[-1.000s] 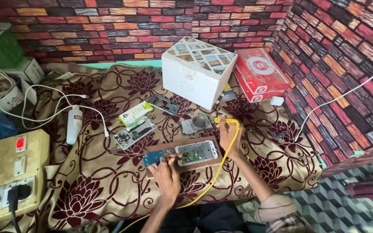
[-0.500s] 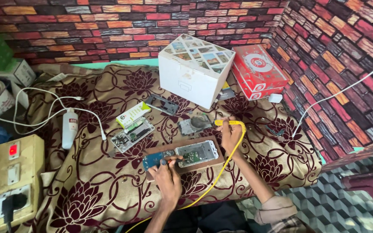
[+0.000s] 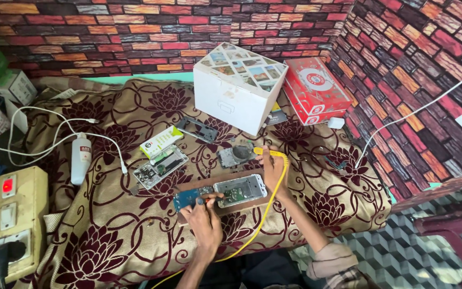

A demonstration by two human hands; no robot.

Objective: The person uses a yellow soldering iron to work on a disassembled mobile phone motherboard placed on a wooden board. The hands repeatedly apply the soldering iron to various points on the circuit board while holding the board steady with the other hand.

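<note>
Left hand [image 3: 205, 220] lies near the front edge of the cloth [image 3: 108, 235], fingers curled, fingertips pinched on the blue board [image 3: 189, 197]. What they pinch is too small to tell. Right hand [image 3: 272, 167] is closed around a yellow tool [image 3: 266, 152] with a yellow cable [image 3: 266, 214] trailing to the front edge.

The board is flat, rectangular and lies on a brown plank [image 3: 223, 206] just in front of the centre, end to end with one opened phone frame [image 3: 240, 189], metallic, with rounded corners.

The cloth is a patterned fabric, gold with maroon flowers, creased throughout.

Count of other items:
- Two cartons at the back edge: one white box [image 3: 239, 88], one red box [image 3: 316, 91].
- One grey round part [image 3: 235, 156] by the right hand.
- One stripped phone [image 3: 160, 166] and one dark frame [image 3: 196, 129], left of centre.
- One white bottle [image 3: 80, 158] with white cable [image 3: 44, 139], left edge.
- One beige switch box [image 3: 6, 214] off the left front corner.
</note>
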